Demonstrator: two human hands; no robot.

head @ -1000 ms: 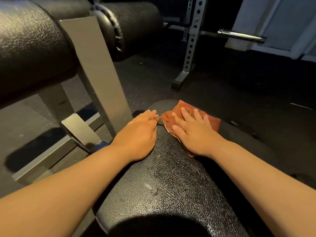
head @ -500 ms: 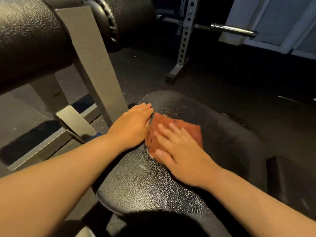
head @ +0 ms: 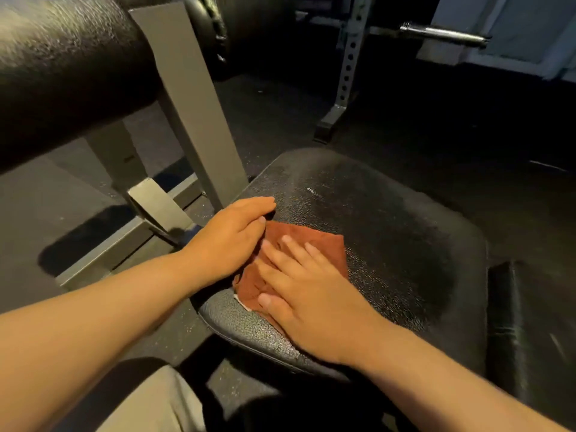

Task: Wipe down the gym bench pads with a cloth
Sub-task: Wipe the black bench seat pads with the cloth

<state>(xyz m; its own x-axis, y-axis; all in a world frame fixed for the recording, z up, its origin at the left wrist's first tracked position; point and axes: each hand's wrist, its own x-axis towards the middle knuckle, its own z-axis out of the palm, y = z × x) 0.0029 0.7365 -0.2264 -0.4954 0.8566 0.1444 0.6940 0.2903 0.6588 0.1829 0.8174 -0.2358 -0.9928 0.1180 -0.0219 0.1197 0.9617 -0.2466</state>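
Note:
A rust-orange cloth (head: 314,241) lies on the black textured bench pad (head: 389,238), near the pad's left front part. My right hand (head: 308,294) presses flat on the cloth with its fingers spread and straight. My left hand (head: 230,241) rests on the pad's left edge beside the cloth, its fingers together and lightly bent, their tips at the cloth's upper left corner. The cloth's lower part is hidden under my right hand.
A large black roller pad (head: 71,73) on grey steel posts (head: 193,104) rises at the left. A perforated rack upright (head: 346,67) and a barbell end (head: 442,34) stand behind. Dark rubber floor surrounds the bench. A second pad section (head: 511,332) adjoins at the right.
My right hand has dragged the cloth from the pad's far end back toward me. My left hand stayed on the left edge. The view has shifted, showing more of the pad.

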